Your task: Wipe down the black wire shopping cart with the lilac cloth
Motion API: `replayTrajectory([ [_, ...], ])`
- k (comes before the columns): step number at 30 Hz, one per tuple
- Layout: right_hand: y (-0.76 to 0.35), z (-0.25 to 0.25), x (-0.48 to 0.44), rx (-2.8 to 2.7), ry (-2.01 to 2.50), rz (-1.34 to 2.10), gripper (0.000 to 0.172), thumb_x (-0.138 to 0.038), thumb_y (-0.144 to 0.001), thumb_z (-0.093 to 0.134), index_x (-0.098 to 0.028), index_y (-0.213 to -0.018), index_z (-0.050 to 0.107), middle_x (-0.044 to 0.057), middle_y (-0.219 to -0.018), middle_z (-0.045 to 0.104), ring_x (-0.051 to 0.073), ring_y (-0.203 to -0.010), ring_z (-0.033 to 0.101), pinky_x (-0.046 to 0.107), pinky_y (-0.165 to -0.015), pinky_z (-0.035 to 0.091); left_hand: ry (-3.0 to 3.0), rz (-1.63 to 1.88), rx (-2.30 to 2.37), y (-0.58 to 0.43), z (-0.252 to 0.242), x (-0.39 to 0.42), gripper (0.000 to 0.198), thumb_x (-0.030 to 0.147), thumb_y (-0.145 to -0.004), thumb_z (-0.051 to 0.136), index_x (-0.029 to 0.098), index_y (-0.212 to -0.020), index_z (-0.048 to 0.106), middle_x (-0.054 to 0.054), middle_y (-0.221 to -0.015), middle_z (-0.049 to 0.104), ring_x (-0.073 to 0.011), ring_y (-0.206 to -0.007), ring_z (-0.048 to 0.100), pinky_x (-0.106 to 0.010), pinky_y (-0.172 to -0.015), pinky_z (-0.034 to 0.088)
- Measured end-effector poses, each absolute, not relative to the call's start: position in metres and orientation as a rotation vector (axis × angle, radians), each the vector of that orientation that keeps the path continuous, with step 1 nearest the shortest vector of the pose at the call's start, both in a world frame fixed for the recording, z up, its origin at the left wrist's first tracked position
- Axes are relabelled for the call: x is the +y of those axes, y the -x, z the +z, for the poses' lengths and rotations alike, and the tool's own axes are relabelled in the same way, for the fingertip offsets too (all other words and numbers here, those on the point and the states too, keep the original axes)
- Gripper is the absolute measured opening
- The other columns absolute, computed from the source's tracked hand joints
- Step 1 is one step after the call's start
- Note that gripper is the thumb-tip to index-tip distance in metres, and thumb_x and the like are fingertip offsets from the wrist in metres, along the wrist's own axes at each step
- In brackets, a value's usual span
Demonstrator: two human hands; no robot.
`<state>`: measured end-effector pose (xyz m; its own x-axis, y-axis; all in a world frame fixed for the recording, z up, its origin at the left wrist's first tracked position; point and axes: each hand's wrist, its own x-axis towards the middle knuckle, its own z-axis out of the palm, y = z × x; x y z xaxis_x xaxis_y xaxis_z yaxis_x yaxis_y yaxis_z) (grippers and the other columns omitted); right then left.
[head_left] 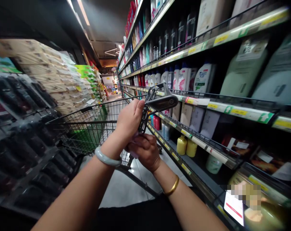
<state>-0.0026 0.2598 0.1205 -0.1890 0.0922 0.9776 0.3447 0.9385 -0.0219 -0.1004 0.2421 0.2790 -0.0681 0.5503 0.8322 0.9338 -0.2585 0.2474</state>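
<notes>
My left hand (129, 118), with a pale bangle on the wrist, is closed beside the black lattice and handle end of a shopping cart. Its fingers are turned away, so what they grip is hidden. Just below, my right hand (146, 152), with a gold bangle, has its fingers curled around a pale purple thing (134, 153), mostly covered by both hands. The cart's grey handle end (169, 101) juts out to the right above my hands. The wire basket of the shopping cart (87, 123) extends forward and left.
Shelves (195, 101) of shampoo bottles (203, 77) and other bottles line the right side. Yellow bottles (181, 145) stand low down. Stacked packages (46, 70) and dark packs (18, 93) line the left. A lit phone screen (233, 207) shows at lower right. Tiled floor (121, 191) lies below.
</notes>
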Motion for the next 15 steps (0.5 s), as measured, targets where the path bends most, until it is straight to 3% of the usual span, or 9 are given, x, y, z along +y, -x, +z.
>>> replayTrajectory([
  [2, -0.003, 0.121, 0.265, -1.771, 0.292, -0.126, 0.016, -0.038, -0.092, 0.073, -0.037, -0.107, 0.079, 0.004, -0.112, 0.076, 0.024, -0.109, 0.067, 0.04, -0.098, 0.056, 1.668, -1.294, -1.676, 0.101, 0.266, 0.247, 0.076, 0.081, -0.097, 0.01, 0.023, -0.075, 0.053, -0.003, -0.071, 0.058, -0.0178, -0.064, 0.049, -0.031, -0.063, 0.03],
  [6, -0.007, 0.129, 0.264, -1.501, 0.302, 0.281, 0.022, -0.034, -0.091, 0.069, -0.03, -0.112, 0.073, 0.009, -0.11, 0.071, 0.025, -0.106, 0.07, 0.043, -0.094, 0.061, 1.585, -1.34, -1.662, 0.102, 0.252, 0.247, 0.073, 0.082, -0.097, 0.012, 0.023, -0.068, 0.044, -0.001, -0.061, 0.048, -0.0165, -0.058, 0.041, -0.03, -0.06, 0.021],
  [9, -0.005, 0.145, 0.265, -1.204, 0.318, 0.705, 0.018, -0.033, -0.089, 0.072, -0.028, -0.106, 0.07, 0.006, -0.107, 0.072, 0.023, -0.1, 0.072, 0.04, -0.091, 0.062, 1.539, -1.362, -1.663, 0.1, 0.251, 0.247, 0.073, 0.082, -0.097, 0.013, 0.023, -0.068, 0.044, -0.001, -0.06, 0.048, -0.0167, -0.058, 0.041, -0.03, -0.06, 0.019],
  [12, -0.005, 0.167, 0.272, -0.853, 0.279, 1.111, 0.023, -0.037, -0.085, 0.077, -0.026, -0.101, 0.065, 0.001, -0.101, 0.073, 0.017, -0.085, 0.071, 0.033, -0.079, 0.062, 1.503, -1.398, -1.661, 0.099, 0.251, 0.247, 0.072, 0.082, -0.097, 0.015, 0.023, -0.069, 0.046, -0.002, -0.061, 0.05, -0.0167, -0.058, 0.042, -0.03, -0.06, 0.02],
  [15, -0.003, 0.187, 0.276, -0.663, 0.18, 1.239, 0.032, -0.039, -0.081, 0.08, -0.027, -0.105, 0.062, -0.003, -0.1, 0.073, 0.013, -0.082, 0.07, 0.03, -0.079, 0.061, 1.486, -1.45, -1.646, 0.101, 0.25, 0.244, 0.074, 0.083, -0.096, 0.017, 0.023, -0.069, 0.051, -0.002, -0.063, 0.055, -0.0171, -0.06, 0.046, -0.031, -0.061, 0.024],
])
